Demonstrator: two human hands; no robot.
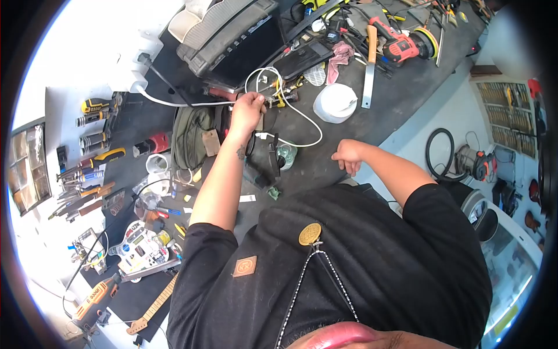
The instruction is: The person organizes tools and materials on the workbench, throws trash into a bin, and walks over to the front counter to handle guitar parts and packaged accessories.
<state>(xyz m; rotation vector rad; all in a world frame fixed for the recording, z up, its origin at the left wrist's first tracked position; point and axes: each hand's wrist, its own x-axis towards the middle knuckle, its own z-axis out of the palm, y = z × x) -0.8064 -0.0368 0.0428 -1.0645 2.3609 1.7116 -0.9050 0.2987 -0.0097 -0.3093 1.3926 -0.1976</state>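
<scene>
My left hand (249, 111) is closed in a pinch on a white cable (311, 119) over the dark workbench. From a wall outlet (137, 81) one stretch of cable runs to this hand, and loops lie beyond it. Small yellow-and-black tools lie just past the fingers, partly hidden by the loops. My right hand (349, 156) hangs near the bench edge, fingers loosely bent and a little apart, holding nothing. A white round tub (335, 103) stands beyond it. Between my hands are a black clamp-like object (274, 156) and a clear greenish container (287, 156).
On the bench lie a wooden-handled saw (369, 75), a red polisher (401, 46), a pink cloth (339, 61) and a large black case (232, 43). An olive bag (192, 136) sits to the left, near wall-hung screwdrivers (96, 122). A guitar neck (154, 303) lies lower left.
</scene>
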